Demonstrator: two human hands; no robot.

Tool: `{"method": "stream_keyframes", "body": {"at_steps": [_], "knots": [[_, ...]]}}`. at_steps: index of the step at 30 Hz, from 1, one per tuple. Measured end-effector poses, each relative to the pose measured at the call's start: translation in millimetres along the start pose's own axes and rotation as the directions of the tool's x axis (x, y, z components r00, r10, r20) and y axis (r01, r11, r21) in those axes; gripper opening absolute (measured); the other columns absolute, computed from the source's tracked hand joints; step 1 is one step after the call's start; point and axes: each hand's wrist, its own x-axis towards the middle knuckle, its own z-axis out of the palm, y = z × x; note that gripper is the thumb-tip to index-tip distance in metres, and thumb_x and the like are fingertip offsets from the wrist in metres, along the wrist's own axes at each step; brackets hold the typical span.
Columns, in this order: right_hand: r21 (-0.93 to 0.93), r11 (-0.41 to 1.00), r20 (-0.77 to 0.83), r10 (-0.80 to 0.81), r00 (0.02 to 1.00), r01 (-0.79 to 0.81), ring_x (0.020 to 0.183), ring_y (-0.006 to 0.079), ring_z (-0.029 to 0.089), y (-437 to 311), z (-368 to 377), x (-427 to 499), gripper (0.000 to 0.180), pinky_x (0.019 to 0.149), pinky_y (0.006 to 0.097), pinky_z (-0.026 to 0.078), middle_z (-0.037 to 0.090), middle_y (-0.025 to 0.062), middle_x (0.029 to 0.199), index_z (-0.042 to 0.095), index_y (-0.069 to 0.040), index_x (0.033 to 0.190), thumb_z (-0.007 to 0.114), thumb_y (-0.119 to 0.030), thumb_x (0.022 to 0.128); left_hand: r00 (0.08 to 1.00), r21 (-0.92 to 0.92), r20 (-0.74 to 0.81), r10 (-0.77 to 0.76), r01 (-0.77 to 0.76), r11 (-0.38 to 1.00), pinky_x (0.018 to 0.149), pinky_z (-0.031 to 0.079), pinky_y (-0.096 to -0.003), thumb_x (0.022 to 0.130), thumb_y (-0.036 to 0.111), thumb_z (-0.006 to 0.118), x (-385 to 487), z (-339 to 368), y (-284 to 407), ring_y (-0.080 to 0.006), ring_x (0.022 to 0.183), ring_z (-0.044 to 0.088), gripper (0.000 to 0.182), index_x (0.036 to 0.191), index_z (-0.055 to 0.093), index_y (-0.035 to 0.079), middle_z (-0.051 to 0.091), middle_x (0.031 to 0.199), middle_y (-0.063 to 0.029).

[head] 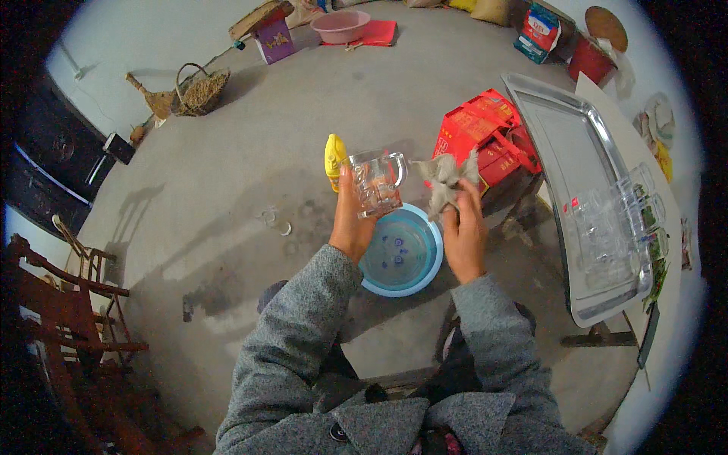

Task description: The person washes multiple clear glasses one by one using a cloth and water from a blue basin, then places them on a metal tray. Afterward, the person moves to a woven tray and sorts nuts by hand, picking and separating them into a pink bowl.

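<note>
A clear glass mug [375, 185] is held in my left hand [351, 224], its handle turned to the right. My right hand [466, 233] grips a crumpled grey-beige cloth [446, 179], a short way to the right of the mug and apart from it. Below both hands a light blue plastic basin [437, 247] stands on the floor; water seems to lie in it, over a blue pattern on its bottom. Just beyond my left hand is a yellow bottle [335, 153], partly hidden by the mug and fingers.
To the right, a metal tray [574, 131] on a table holds several clear glass mugs [611, 233]. Red gift bags [483, 136] stand beyond the basin. A wicker basket [202, 94] and a pink basin [341, 27] are farther off. Wooden chairs [62, 296] stand at left.
</note>
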Motion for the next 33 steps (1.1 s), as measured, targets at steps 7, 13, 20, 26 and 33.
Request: {"method": "stream_keyframes", "body": {"at_steps": [7,13,20,26,33], "knots": [[0.084,0.988,0.051,0.124,0.991,-0.128,0.099,0.0341,0.059,21.8,-12.6,12.5,0.018,0.087,0.0390,0.046,0.063,0.0161,0.106,0.060,0.000,0.100,0.053,-0.008,0.086,0.993,0.046,0.021,-0.115,0.114,0.992,0.079,0.052,-0.0432,0.089,0.067,0.042,-2.3,-8.2,-3.8,-0.0263,0.088,0.064,0.068,0.125,0.043,0.010,0.060,0.108,-0.0135],[0.516,0.771,0.039,0.415,0.909,-0.374,0.085,0.0149,0.057,38.2,-17.6,20.0,0.019,0.073,0.0305,0.048,0.062,0.0048,0.097,0.058,-0.004,0.107,0.047,-0.015,0.095,0.926,0.091,0.105,-0.363,0.354,0.931,0.077,0.051,-0.0433,0.089,0.066,0.044,-3.1,-22.4,-12.7,-0.0280,0.088,0.063,0.066,0.123,0.048,0.010,0.059,0.111,-0.0148],[0.914,0.247,0.231,0.333,0.914,-0.321,0.105,0.0178,0.057,-0.8,-27.0,24.7,0.026,0.080,0.0308,0.050,0.058,0.0052,0.108,0.055,-0.007,0.115,0.052,-0.025,0.097,0.836,0.319,0.131,-0.532,0.473,0.822,0.076,0.051,-0.0460,0.090,0.064,0.043,-17.9,-32.4,-12.7,-0.0262,0.081,0.065,0.066,0.124,0.049,0.009,0.063,0.102,-0.0137],[0.644,0.527,0.537,0.207,0.818,-0.555,0.109,0.0139,0.053,17.3,-7.4,5.4,0.026,0.096,0.0272,0.040,0.057,0.0050,0.116,0.056,-0.001,0.117,0.046,-0.017,0.099,0.809,0.395,0.155,-0.568,0.476,0.786,0.075,0.053,-0.0448,0.091,0.063,0.044,-22.1,-16.4,-6.4,-0.0239,0.079,0.065,0.066,0.129,0.048,0.009,0.065,0.101,-0.0127],[0.537,0.567,0.693,0.125,0.710,-0.624,0.103,0.0103,0.055,5.0,-2.3,-4.7,0.034,0.091,0.0266,0.043,0.061,0.0038,0.112,0.059,0.000,0.119,0.049,-0.025,0.098,0.802,0.535,0.184,-0.568,0.403,0.743,0.078,0.054,-0.0335,0.094,0.054,0.048,-24.6,-20.5,-2.8,-0.0165,0.099,0.063,0.056,0.130,0.051,0.011,0.063,0.115,-0.0062]]}}
